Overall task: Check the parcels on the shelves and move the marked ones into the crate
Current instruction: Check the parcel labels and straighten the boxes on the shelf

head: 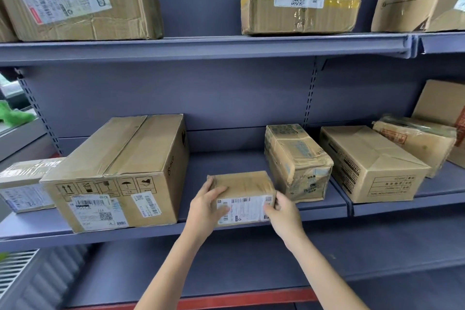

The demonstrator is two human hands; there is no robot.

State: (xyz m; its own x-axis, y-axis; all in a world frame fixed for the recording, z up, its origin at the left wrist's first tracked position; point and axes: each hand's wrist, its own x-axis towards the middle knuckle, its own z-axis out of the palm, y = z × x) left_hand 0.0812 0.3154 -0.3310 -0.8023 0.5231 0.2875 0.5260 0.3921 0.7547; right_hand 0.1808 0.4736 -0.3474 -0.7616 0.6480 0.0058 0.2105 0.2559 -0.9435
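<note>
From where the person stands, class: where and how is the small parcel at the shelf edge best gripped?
Probably by its two short ends, coming from the front, as the left hand and right hand grip it. The small parcel lies flat and long side forward, with open shelf on both sides.

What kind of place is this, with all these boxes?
Probably a parcel depot or pickup point: blue-grey metal shelving holds taped cardboard parcels with barcoded shipping labels, like the large box, and both hands grip a small labelled parcel.
</note>
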